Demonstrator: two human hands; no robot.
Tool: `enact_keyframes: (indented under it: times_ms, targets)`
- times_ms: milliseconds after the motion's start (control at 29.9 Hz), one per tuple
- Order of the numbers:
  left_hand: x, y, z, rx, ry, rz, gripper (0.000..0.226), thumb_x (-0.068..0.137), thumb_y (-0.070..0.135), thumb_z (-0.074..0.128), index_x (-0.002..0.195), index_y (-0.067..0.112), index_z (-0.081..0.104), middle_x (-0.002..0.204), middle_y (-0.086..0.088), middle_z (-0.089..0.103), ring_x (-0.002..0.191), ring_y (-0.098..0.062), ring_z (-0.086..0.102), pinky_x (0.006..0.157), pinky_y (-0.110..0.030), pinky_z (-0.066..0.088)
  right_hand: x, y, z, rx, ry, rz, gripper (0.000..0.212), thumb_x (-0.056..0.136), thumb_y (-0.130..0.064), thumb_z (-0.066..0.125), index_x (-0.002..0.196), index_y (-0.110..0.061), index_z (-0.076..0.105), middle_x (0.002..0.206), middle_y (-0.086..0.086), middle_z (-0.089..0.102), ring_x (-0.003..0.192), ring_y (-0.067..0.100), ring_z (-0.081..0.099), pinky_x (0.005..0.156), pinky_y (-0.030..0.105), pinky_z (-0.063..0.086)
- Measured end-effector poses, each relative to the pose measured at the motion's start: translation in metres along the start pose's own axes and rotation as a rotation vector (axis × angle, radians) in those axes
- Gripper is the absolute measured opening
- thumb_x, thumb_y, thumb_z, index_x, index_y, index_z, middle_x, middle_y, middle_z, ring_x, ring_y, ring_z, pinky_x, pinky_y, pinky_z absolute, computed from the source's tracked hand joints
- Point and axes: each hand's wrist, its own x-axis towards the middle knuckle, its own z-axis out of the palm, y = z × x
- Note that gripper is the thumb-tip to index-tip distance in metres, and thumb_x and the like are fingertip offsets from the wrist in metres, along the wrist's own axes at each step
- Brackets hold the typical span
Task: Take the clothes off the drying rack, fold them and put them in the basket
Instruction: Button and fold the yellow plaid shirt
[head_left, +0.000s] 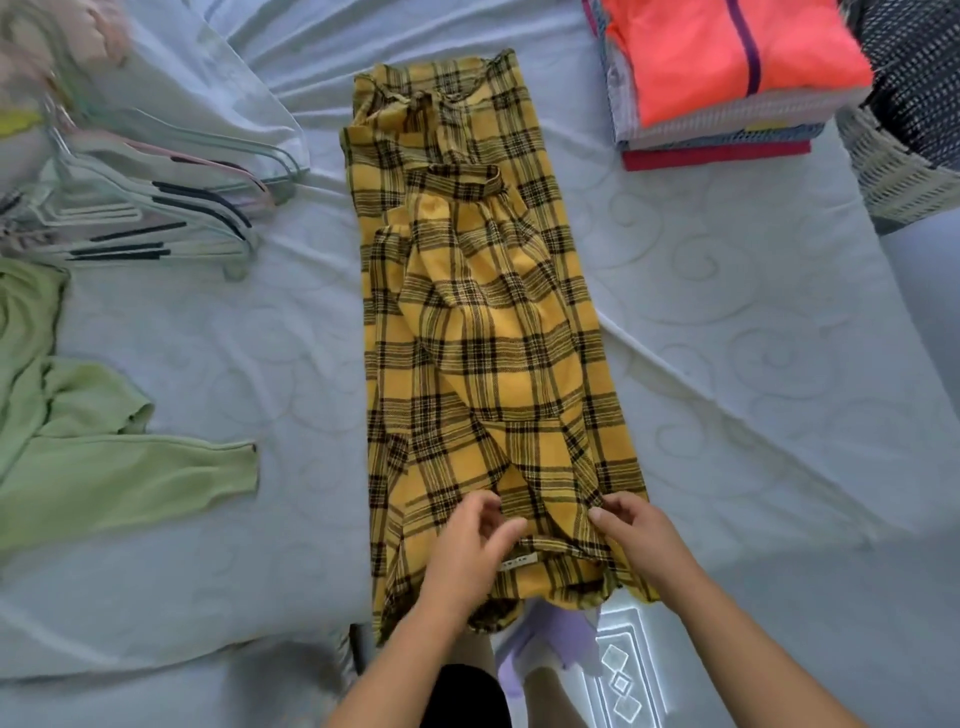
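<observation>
A yellow and black plaid garment (483, 322) lies lengthwise on the pale bed sheet (727, 338), its sleeves folded in over its middle. My left hand (470, 551) hovers over its near end with fingers loosely curled, blurred, holding nothing that I can see. Just to the right, my right hand (631, 535) pinches the cloth at the near right edge. A stack of folded clothes (727, 78) with an orange-pink top piece sits at the far right. Beside it, at the right edge, stands a wicker basket (893, 176) with dark patterned cloth in it.
Several plastic hangers (156, 208) lie piled at the far left. A light green garment (78, 415) is spread unfolded at the left. The bed's near edge runs below my hands, with a patterned floor mat (623, 670) under it.
</observation>
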Motion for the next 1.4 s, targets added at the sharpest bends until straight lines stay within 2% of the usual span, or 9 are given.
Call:
enact_keyframes:
  times_ms: [201, 301, 434, 568, 668, 869, 1036, 1170, 1404]
  targets:
    - [-0.035, -0.011, 0.024, 0.438, -0.811, 0.102, 0.043, 0.087, 0.058, 0.048, 0.102, 0.02, 0.061, 0.099, -0.002, 0.063, 0.093, -0.019, 0.058, 0.081, -0.035, 0.045, 0.005, -0.004, -0.008, -0.011, -0.004, 0.088, 0.018, 0.091, -0.021, 0.056, 0.099, -0.008, 0.065, 0.094, 0.01, 0.069, 0.088, 0.026, 0.063, 0.086, 0.04, 0.05]
    - [-0.036, -0.013, 0.011, 0.201, -0.466, 0.033, 0.032, 0.091, 0.048, 0.047, 0.087, 0.019, 0.06, 0.078, 0.007, 0.06, 0.072, -0.009, 0.055, 0.07, -0.031, 0.047, 0.001, -0.002, -0.008, -0.002, -0.046, 0.084, 0.019, 0.094, -0.023, 0.052, 0.099, -0.008, 0.064, 0.087, 0.007, 0.066, 0.077, 0.019, 0.059, 0.071, 0.031, 0.048]
    - [-0.003, -0.004, -0.018, -0.08, 0.039, 0.03, 0.015, 0.093, 0.032, 0.05, 0.096, 0.021, 0.059, 0.089, 0.002, 0.063, 0.084, -0.016, 0.061, 0.078, -0.035, 0.052, -0.006, -0.001, -0.003, -0.065, -0.06, -0.001, 0.017, 0.091, -0.028, 0.055, 0.087, -0.012, 0.061, 0.082, 0.0, 0.06, 0.077, 0.014, 0.055, 0.068, 0.025, 0.043]
    - [0.057, 0.037, -0.038, -0.478, 0.251, -0.05, 0.05, 0.088, 0.032, 0.059, 0.13, 0.012, 0.041, 0.116, 0.003, 0.05, 0.108, -0.016, 0.052, 0.093, -0.032, 0.047, -0.02, 0.004, -0.006, 0.113, -0.138, -0.038, 0.019, 0.091, -0.019, 0.055, 0.077, -0.009, 0.062, 0.069, 0.001, 0.057, 0.066, 0.014, 0.052, 0.067, 0.025, 0.043]
    - [0.103, 0.052, -0.05, -0.62, 0.283, -0.186, 0.066, 0.083, 0.038, 0.065, 0.134, 0.009, 0.035, 0.125, 0.0, 0.048, 0.112, -0.022, 0.052, 0.096, -0.04, 0.046, -0.02, 0.017, -0.012, 0.115, -0.051, -0.002, 0.02, 0.093, -0.017, 0.052, 0.084, -0.005, 0.066, 0.075, 0.009, 0.064, 0.073, 0.02, 0.059, 0.069, 0.029, 0.048]
    - [0.1, 0.033, -0.048, 0.001, 0.466, -0.182, 0.058, 0.083, 0.036, 0.066, 0.127, 0.009, 0.041, 0.126, -0.008, 0.047, 0.117, -0.026, 0.047, 0.097, -0.043, 0.043, -0.009, 0.019, -0.003, -0.373, 0.141, -0.057, 0.009, 0.088, -0.024, 0.06, 0.089, -0.014, 0.059, 0.084, -0.002, 0.059, 0.086, 0.02, 0.057, 0.065, 0.026, 0.042]
    - [0.046, -0.027, -0.05, -0.06, 0.606, -0.49, 0.076, 0.077, 0.041, 0.07, 0.132, 0.005, 0.031, 0.138, -0.017, 0.034, 0.126, -0.033, 0.035, 0.1, -0.046, 0.034, -0.005, 0.013, -0.004, -0.432, 0.464, -0.105, 0.057, 0.077, -0.029, 0.073, 0.122, -0.005, 0.049, 0.122, 0.015, 0.046, 0.118, 0.029, 0.037, 0.098, 0.039, 0.032]
    - [0.015, -0.053, -0.036, -0.254, 0.391, -0.468, 0.058, 0.08, 0.034, 0.07, 0.122, 0.005, 0.044, 0.122, -0.013, 0.054, 0.114, -0.031, 0.051, 0.092, -0.038, 0.042, -0.001, 0.003, -0.003, -0.099, 0.241, 0.032, 0.051, 0.08, -0.027, 0.071, 0.119, -0.007, 0.047, 0.114, 0.01, 0.057, 0.106, 0.025, 0.054, 0.092, 0.039, 0.044]
    - [0.005, -0.072, -0.046, -0.231, 0.246, -0.442, 0.046, 0.083, 0.023, 0.067, 0.123, 0.005, 0.052, 0.121, -0.012, 0.06, 0.11, -0.028, 0.055, 0.092, -0.034, 0.044, 0.0, -0.004, -0.008, -0.204, 0.065, 0.081, 0.016, 0.085, -0.024, 0.065, 0.099, -0.018, 0.064, 0.096, 0.005, 0.069, 0.092, 0.024, 0.063, 0.088, 0.043, 0.05]
